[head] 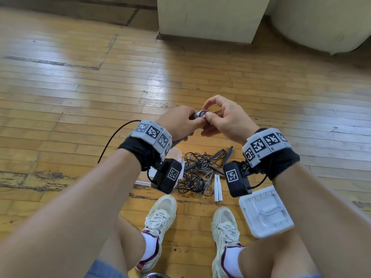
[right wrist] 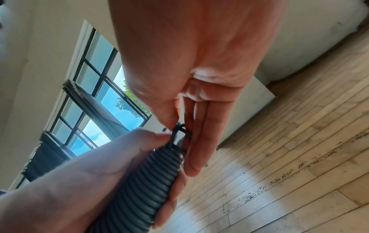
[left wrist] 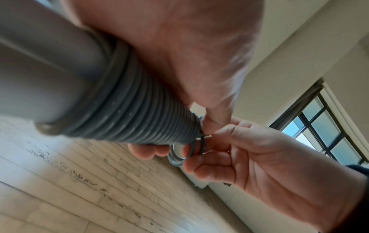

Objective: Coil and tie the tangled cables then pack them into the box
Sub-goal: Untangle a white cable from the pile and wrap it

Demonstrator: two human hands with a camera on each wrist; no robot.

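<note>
Our left hand (head: 181, 122) wraps a coiled grey cable (right wrist: 151, 178), fingers curled round it; our right hand (head: 226, 119) pinches its end loops between thumb and fingertips.

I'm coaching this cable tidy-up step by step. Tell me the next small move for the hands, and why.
Probably feed the last loose loops onto the spiral-coiled grey cable and pinch them there. The left hand grips the coil, the right hand pinches its end loops, which stand apart from the tight turns. The tangled cables and white ties wait on the floor.
</note>
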